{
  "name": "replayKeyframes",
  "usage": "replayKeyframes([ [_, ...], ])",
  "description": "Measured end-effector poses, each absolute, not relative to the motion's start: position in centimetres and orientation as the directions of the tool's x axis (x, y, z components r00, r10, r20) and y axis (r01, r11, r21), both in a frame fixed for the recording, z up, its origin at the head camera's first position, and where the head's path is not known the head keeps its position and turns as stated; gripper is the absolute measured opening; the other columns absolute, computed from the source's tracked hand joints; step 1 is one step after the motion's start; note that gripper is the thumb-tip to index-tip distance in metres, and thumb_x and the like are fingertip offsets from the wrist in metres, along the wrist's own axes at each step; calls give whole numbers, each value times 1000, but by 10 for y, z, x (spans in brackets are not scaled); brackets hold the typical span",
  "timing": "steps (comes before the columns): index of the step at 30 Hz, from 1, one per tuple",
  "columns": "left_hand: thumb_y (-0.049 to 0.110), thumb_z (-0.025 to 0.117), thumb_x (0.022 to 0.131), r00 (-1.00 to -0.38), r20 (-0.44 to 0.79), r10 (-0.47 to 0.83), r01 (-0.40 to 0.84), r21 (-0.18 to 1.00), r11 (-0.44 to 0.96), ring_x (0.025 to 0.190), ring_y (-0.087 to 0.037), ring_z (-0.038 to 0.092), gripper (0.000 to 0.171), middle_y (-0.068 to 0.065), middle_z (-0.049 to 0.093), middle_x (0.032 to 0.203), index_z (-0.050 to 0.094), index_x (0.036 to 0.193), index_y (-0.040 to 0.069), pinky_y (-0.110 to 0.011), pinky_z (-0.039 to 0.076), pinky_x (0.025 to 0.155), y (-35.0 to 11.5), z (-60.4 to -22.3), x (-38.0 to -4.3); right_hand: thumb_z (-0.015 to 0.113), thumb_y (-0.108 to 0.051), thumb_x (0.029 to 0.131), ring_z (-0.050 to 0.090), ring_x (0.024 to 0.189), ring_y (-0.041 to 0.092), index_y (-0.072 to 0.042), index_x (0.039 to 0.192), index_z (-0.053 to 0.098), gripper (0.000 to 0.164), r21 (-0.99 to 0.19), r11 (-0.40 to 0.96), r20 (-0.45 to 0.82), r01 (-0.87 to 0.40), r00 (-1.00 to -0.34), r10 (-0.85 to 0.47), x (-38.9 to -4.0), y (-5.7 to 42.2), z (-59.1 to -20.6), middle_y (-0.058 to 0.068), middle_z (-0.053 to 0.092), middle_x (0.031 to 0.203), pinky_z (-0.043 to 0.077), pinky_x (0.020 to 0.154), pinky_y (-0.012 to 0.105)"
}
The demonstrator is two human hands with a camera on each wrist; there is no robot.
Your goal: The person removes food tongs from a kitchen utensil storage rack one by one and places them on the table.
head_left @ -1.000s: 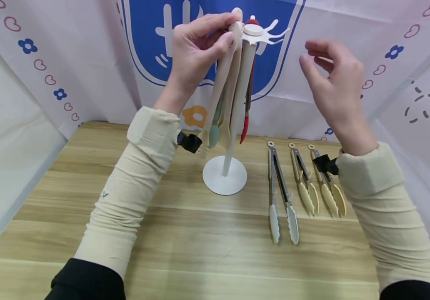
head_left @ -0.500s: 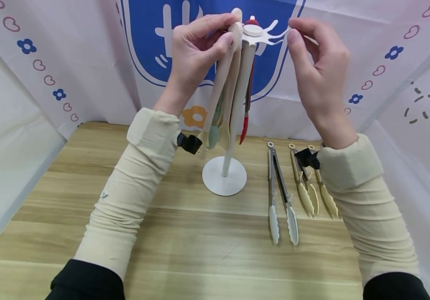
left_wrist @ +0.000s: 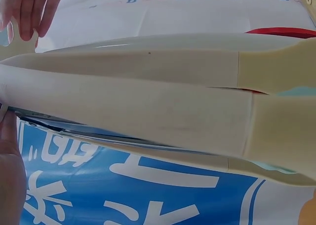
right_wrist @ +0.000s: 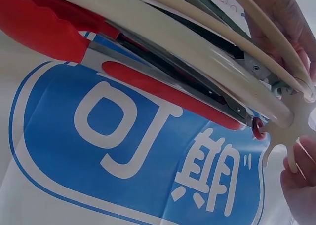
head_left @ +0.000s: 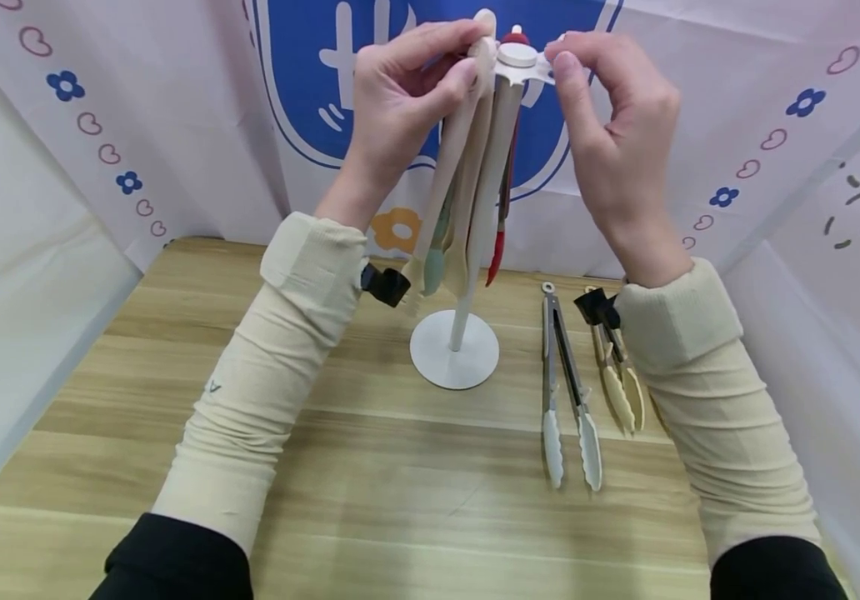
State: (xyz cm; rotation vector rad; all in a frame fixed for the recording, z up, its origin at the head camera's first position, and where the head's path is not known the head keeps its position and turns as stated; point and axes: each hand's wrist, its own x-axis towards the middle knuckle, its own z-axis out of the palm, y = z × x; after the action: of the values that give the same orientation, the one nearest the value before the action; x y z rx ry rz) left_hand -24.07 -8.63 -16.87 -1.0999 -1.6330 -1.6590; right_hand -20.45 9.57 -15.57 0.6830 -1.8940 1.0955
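A white utensil stand (head_left: 454, 367) with hooked arms on top holds several hanging utensils. My left hand (head_left: 409, 93) is at its upper left, pinching the top of a cream utensil (head_left: 448, 146) whose lower end is toothed. Another cream handle (left_wrist: 148, 64) hangs beside it in the left wrist view. My right hand (head_left: 623, 125) pinches one of the stand's hook arms at the right of the top; in the right wrist view its fingertips (right_wrist: 307, 161) lie on that white arm. Red-tipped tongs (right_wrist: 64, 32) hang by a red ring, and a pale green utensil (head_left: 434, 271) hangs behind the cream ones.
On the wooden table (head_left: 370, 483), right of the stand, lie grey tongs with pale tips (head_left: 568, 358) and cream-tipped tongs (head_left: 621, 387), partly covered by the right wrist camera (head_left: 597, 308). A printed cloth (head_left: 205, 125) hangs close behind the stand.
My right hand moved left from beside the stand to its hook arm and took hold; it now lies closer to the stand's middle. The left hand has kept its pinch. The view shifted slightly.
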Motion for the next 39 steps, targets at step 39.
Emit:
replayKeyframes([
  [39, -1, 60, 85, -795, 601, 88, 604, 797, 11, 101, -20, 53, 33, -13, 54, 112, 51, 117, -5, -26, 44, 88, -91, -188, -201, 53, -2, 88, 55, 89, 9, 4, 84, 70, 19, -307, 453, 910, -837, -397, -118, -221, 105, -157, 12, 68, 87, 42, 83, 21],
])
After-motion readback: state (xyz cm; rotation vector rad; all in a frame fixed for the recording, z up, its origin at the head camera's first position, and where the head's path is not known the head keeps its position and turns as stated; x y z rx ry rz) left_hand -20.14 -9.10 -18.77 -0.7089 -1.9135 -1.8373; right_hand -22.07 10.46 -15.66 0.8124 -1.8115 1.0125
